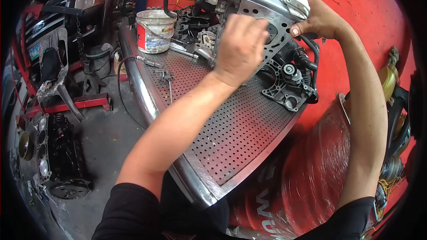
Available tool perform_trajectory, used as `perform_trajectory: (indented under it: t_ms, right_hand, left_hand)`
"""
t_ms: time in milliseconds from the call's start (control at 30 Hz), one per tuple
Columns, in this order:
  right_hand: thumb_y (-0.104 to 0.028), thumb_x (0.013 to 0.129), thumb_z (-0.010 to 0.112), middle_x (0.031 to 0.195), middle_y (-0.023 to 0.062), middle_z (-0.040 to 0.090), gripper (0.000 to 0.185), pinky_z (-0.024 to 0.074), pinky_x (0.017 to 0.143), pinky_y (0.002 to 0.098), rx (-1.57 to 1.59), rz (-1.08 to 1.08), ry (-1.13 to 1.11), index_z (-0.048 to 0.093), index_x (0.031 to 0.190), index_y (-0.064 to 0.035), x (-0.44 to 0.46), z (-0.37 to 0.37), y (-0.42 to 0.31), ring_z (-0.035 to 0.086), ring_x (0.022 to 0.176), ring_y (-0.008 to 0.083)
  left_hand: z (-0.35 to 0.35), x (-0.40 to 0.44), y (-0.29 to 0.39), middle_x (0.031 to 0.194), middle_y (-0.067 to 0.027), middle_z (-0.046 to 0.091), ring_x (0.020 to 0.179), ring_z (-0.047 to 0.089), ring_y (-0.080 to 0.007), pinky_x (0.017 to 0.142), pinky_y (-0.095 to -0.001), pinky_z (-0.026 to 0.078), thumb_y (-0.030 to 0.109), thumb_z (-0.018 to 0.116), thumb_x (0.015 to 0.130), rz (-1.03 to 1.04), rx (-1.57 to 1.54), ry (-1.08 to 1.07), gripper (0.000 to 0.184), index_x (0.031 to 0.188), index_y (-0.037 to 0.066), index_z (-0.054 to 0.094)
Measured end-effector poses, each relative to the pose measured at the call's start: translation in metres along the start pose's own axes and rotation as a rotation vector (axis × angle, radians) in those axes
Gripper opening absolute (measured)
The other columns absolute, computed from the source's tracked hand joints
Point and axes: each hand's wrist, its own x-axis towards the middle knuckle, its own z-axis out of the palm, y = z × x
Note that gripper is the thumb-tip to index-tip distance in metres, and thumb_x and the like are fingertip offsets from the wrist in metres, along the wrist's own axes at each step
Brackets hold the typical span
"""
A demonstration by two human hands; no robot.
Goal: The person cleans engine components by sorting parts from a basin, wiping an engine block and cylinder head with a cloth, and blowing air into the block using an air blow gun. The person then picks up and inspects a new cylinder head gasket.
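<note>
A grey metal engine block [258, 6] stands tilted on the perforated workbench, its flat face with bores and holes turned toward me. My left hand [242, 46] is in front of that face, fingers curled closed and slightly blurred. Whatever it may hold is hidden. At the block's right edge, my right hand [318, 18] is closed around a crumpled white rag [295, 3], thumb against the block's side; the other fingers are mostly hidden. Below it, a cover with a pulley [290, 70] and black hoses [307, 58] is attached or leans there; I cannot tell which.
The perforated workbench [222, 138] has a rounded metal edge. A white-and-red bucket [153, 33], an air blow gun [164, 74] and metal parts lie on it. A red drum [311, 151] stands below right. Another engine [64, 151] and a chair [55, 69] occupy the left floor.
</note>
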Motion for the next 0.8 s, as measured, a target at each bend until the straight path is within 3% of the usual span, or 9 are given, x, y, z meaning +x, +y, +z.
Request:
perform_trajectory:
  t_ms: [100, 167, 200, 233, 300, 500, 600, 800]
  right_hand:
    - [-0.046, 0.050, 0.097, 0.118, 0.0177, 0.068, 0.104, 0.0496, 0.102, 0.0423, -0.004, -0.033, 0.033, 0.054, 0.135, -0.0013, -0.001, 0.002, 0.005, 0.063, 0.114, 0.0318]
    - [-0.047, 0.048, 0.097, 0.132, 0.0095, 0.059, 0.116, 0.0404, 0.109, 0.0380, -0.005, 0.049, -0.057, 0.046, 0.144, -0.0054, 0.001, -0.004, 0.004, 0.052, 0.127, 0.0260]
    - [-0.039, 0.053, 0.098, 0.128, 0.0098, 0.063, 0.106, 0.0426, 0.107, 0.0378, 0.139, -0.018, -0.114, 0.049, 0.141, -0.0042, 0.003, -0.003, 0.003, 0.056, 0.122, 0.0253]
    - [-0.039, 0.053, 0.098, 0.128, 0.0098, 0.063, 0.106, 0.0426, 0.107, 0.0378, 0.144, -0.020, -0.115, 0.049, 0.141, -0.0042, 0.004, -0.004, -0.015, 0.056, 0.122, 0.0253]
    - [-0.035, 0.060, 0.096, 0.122, 0.0092, 0.067, 0.083, 0.0446, 0.107, 0.0392, 0.133, -0.091, -0.210, 0.059, 0.130, -0.0065, 0.001, -0.009, -0.045, 0.059, 0.116, 0.0211]
    - [-0.032, 0.060, 0.096, 0.117, 0.0069, 0.069, 0.081, 0.0478, 0.100, 0.0364, 0.299, -0.096, -0.270, 0.059, 0.127, -0.0044, 0.005, -0.009, -0.016, 0.060, 0.112, 0.0193]
    - [-0.029, 0.062, 0.095, 0.114, 0.0063, 0.069, 0.077, 0.0487, 0.096, 0.0358, 0.119, -0.031, -0.219, 0.060, 0.127, -0.0065, 0.001, -0.011, -0.027, 0.061, 0.108, 0.0191]
    - [-0.027, 0.062, 0.095, 0.113, 0.0070, 0.070, 0.077, 0.0489, 0.096, 0.0366, 0.101, -0.019, -0.208, 0.060, 0.128, -0.0082, 0.001, -0.011, -0.021, 0.061, 0.107, 0.0197]
  left_hand:
    - [0.027, -0.004, 0.013, 0.090, -0.0121, 0.062, 0.084, 0.059, -0.0317, 0.075, -0.0408, 0.049, 0.002, 0.074, 0.077, -0.031, -0.121, 0.028, 0.022, 0.097, 0.003, 0.063]
    - [0.041, -0.001, 0.017, 0.086, -0.0122, 0.062, 0.082, 0.059, -0.0321, 0.073, -0.0412, 0.049, 0.002, 0.074, 0.076, -0.026, -0.123, 0.045, 0.020, 0.091, 0.003, 0.061]
    - [0.050, -0.001, 0.020, 0.083, -0.0110, 0.061, 0.079, 0.059, -0.0321, 0.070, -0.0419, 0.049, 0.002, 0.076, 0.075, -0.031, -0.138, 0.067, 0.021, 0.087, 0.004, 0.059]
    - [0.056, -0.001, 0.023, 0.083, -0.0110, 0.061, 0.079, 0.059, -0.0321, 0.070, -0.0419, 0.049, 0.002, 0.076, 0.075, -0.033, -0.134, 0.063, 0.021, 0.087, 0.004, 0.059]
    - [0.064, -0.001, 0.026, 0.081, -0.0101, 0.061, 0.077, 0.059, -0.0321, 0.069, -0.0420, 0.049, 0.003, 0.077, 0.074, -0.077, -0.074, 0.073, 0.021, 0.085, 0.005, 0.059]
    - [0.075, -0.003, 0.028, 0.076, -0.0109, 0.060, 0.075, 0.060, -0.0325, 0.068, -0.0430, 0.048, 0.009, 0.077, 0.076, -0.108, -0.034, 0.110, 0.021, 0.079, 0.005, 0.057]
    - [0.074, -0.001, 0.030, 0.070, -0.0111, 0.061, 0.073, 0.062, -0.0332, 0.066, -0.0438, 0.049, 0.012, 0.078, 0.077, -0.159, -0.009, 0.117, 0.021, 0.075, 0.005, 0.058]
    - [0.068, 0.008, 0.034, 0.067, -0.0152, 0.067, 0.062, 0.066, -0.0329, 0.059, -0.0409, 0.051, 0.019, 0.080, 0.079, -0.278, 0.008, -0.003, 0.023, 0.075, 0.003, 0.065]
